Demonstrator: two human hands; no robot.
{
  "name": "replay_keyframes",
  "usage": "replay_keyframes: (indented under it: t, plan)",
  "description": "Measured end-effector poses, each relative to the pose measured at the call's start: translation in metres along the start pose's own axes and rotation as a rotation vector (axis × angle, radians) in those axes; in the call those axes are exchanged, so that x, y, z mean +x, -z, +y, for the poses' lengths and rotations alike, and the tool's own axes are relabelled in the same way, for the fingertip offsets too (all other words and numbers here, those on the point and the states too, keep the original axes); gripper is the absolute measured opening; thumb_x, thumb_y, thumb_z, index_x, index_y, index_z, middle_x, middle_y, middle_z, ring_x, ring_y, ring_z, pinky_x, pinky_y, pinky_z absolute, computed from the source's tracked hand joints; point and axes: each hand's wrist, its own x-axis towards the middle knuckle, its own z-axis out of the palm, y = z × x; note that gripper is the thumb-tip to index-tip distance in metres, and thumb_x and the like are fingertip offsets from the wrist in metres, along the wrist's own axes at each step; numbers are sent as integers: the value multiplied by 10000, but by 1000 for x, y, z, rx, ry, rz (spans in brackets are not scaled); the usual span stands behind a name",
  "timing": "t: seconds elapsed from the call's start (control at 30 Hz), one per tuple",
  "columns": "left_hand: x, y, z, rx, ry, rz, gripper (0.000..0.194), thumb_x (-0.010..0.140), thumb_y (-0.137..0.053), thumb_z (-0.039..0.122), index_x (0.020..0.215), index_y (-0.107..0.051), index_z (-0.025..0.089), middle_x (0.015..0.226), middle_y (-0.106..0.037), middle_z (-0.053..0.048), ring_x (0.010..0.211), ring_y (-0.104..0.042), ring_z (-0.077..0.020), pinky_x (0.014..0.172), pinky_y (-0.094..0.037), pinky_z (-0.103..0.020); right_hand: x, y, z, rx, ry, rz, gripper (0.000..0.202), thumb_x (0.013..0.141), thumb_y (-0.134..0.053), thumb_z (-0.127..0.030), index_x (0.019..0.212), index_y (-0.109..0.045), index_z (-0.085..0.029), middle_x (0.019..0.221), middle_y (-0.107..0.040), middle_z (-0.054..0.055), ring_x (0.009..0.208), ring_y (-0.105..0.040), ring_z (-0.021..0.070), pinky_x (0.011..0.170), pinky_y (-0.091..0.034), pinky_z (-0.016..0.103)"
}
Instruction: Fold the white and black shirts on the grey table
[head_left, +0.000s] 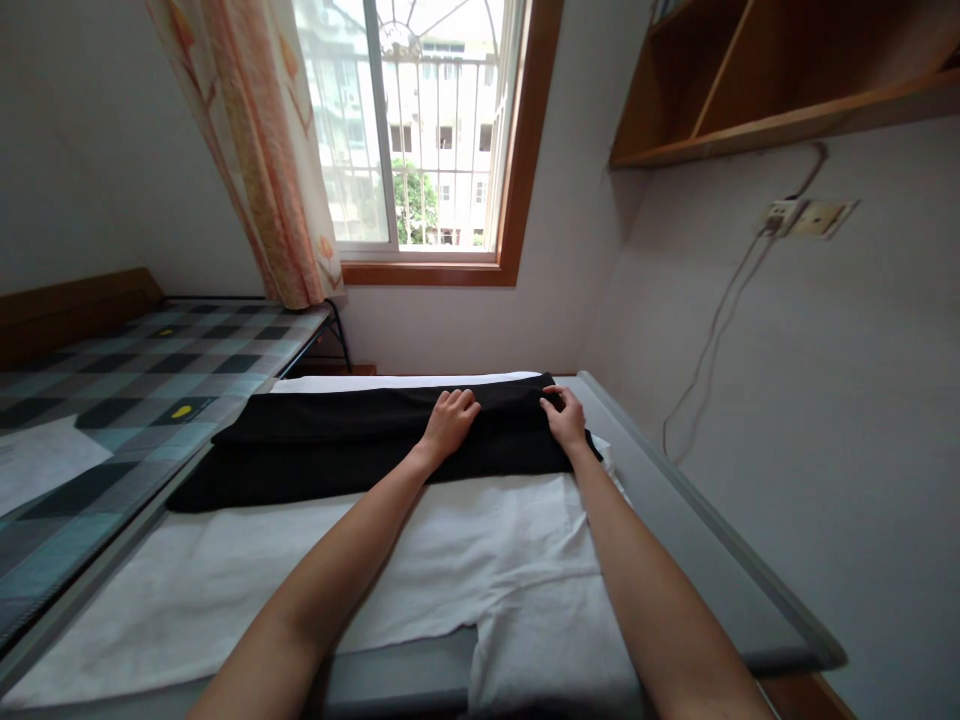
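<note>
Black trousers [322, 455] lie lengthwise across a white T-shirt [435, 530], with the two leg ends at the left. My left hand [450, 415] is on the middle of the trousers, its fingers curled down into the black cloth. At their right end, my right hand [564, 412] pinches the cloth near the far edge between thumb and fingers. The T-shirt is spread flat beneath; its sleeve hangs over the near edge of the grey table [697, 560]. A strip of white cloth also shows beyond the trousers.
To the left stands a bed with a checked mattress [225, 350], a white paper sheet [45, 460] on it. A curtain [262, 150] hangs beside the window [442, 130]. A wooden shelf [720, 140] and a socket with a cable [780, 215] are on the right wall.
</note>
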Motion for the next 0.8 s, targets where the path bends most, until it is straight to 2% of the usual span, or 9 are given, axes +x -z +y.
replay_keyframes:
  t: [0.13,0.2,0.27,0.37,0.47,0.53,0.6,0.7,0.8]
  plan:
    - [0,2,1,4,-47,-74,214,926,-446,150,959,-652,196,1025,-614,-80,947,-541,-213,820,-382,-356,-9,3,-8,-267,-36,19,198,773,-564,-270,923,-680,-212,1000,-615,90,963,-515,260,862,-391,424]
    - [-1,5,2,-1,-39,-88,212,924,-452,163,991,-650,200,1042,-615,-74,956,-539,-214,818,-380,-352,-15,4,-17,-375,81,41,190,788,-578,-285,921,-698,-224,1104,-573,104,1053,-470,284,902,-359,446]
    - [-1,7,2,-4,-19,-85,211,927,-455,184,1009,-648,204,1060,-614,-75,968,-535,-219,823,-376,-355,-22,6,-28,-435,263,29,207,790,-605,-321,954,-710,-251,1210,-520,99,1133,-413,301,943,-322,458]
    - [-2,6,2,-7,4,-68,206,927,-461,201,1017,-646,209,1063,-614,-77,982,-529,-224,827,-371,-362,-30,6,-45,-491,493,-41,239,777,-645,-340,1000,-719,-291,1315,-460,77,1207,-343,311,997,-261,469]
    - [-2,3,2,-9,15,-43,210,930,-460,211,1024,-647,213,1057,-614,-76,980,-526,-224,826,-369,-364,-34,2,-55,-532,616,-159,243,805,-632,-317,1032,-719,-308,1296,-506,59,1202,-341,295,1010,-236,455]
    - [-2,2,2,-7,18,-29,214,936,-451,218,1013,-650,212,1050,-617,-75,974,-526,-224,824,-370,-365,-35,-3,-56,-559,643,-233,242,840,-592,-287,1046,-716,-304,1241,-564,55,1172,-361,285,997,-239,445]
    - [-1,2,2,-7,25,-22,216,938,-446,220,1001,-652,213,1045,-620,-75,972,-528,-223,823,-371,-365,-35,-7,-57,-588,627,-250,250,864,-542,-238,1040,-714,-285,1162,-616,62,1129,-389,280,981,-238,448]
    - [-1,2,3,-11,36,-19,215,936,-444,207,998,-650,215,1049,-623,-74,971,-530,-220,825,-374,-366,-34,-11,-56,-627,573,-185,270,875,-479,-171,1002,-705,-247,1047,-650,82,1048,-426,276,945,-242,451]
    - [-1,1,3,-10,39,-28,216,929,-439,174,978,-647,214,1054,-620,-79,973,-530,-223,823,-377,-372,-32,-9,-54,-655,495,-92,270,864,-457,-137,966,-691,-223,1017,-639,102,1000,-434,277,896,-265,436]
